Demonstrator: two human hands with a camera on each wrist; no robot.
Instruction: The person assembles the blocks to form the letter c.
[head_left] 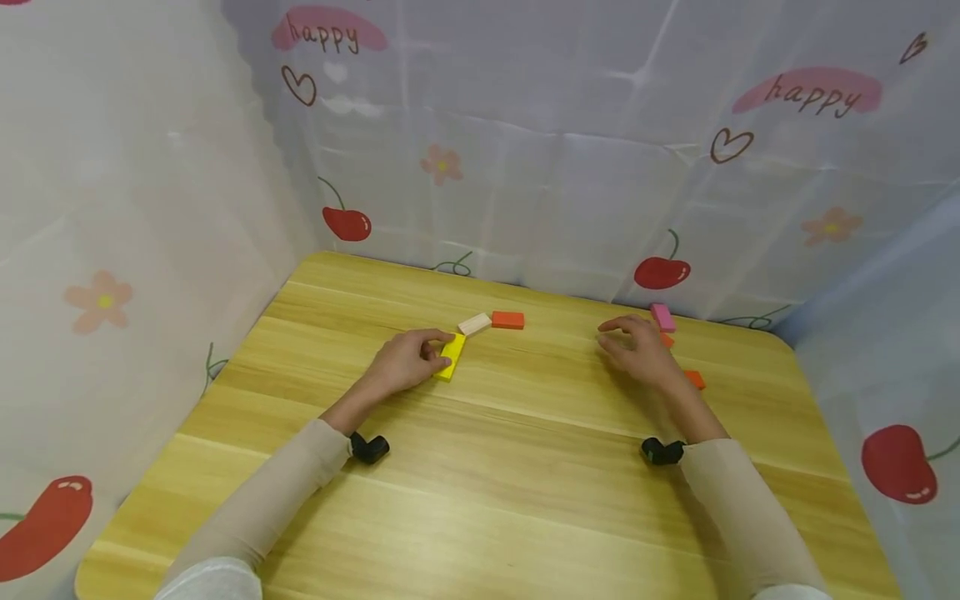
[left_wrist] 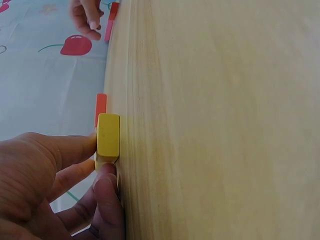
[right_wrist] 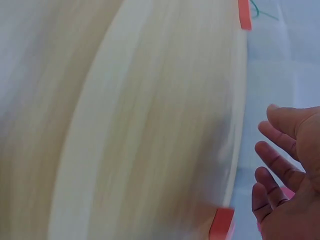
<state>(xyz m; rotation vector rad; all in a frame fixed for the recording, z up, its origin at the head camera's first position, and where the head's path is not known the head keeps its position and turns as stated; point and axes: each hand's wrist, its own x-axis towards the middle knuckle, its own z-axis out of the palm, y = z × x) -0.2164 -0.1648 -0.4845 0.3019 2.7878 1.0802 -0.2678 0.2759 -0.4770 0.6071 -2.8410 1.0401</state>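
My left hand [head_left: 405,363] pinches a yellow block [head_left: 452,357] at the left of the table, thumb and fingers at its sides. The far end of that block meets a plain wooden block [head_left: 475,324], and a red-orange block [head_left: 508,320] adjoins it on the right, making a bent row. In the left wrist view, the yellow block's end face [left_wrist: 108,135] shows between thumb and fingers. Over the right part of the table, my right hand [head_left: 639,350] holds nothing, its fingers spread and slightly bent. Beside it lies a pink block [head_left: 663,317], with an orange block [head_left: 667,340] partly hidden behind the hand.
Another orange block [head_left: 696,380] lies right of my right wrist, partly covered by it. The wooden table [head_left: 510,500] has rounded corners, and a printed curtain [head_left: 525,192] hangs along its back and sides. A black wrist device [head_left: 369,448] sits at my left cuff.
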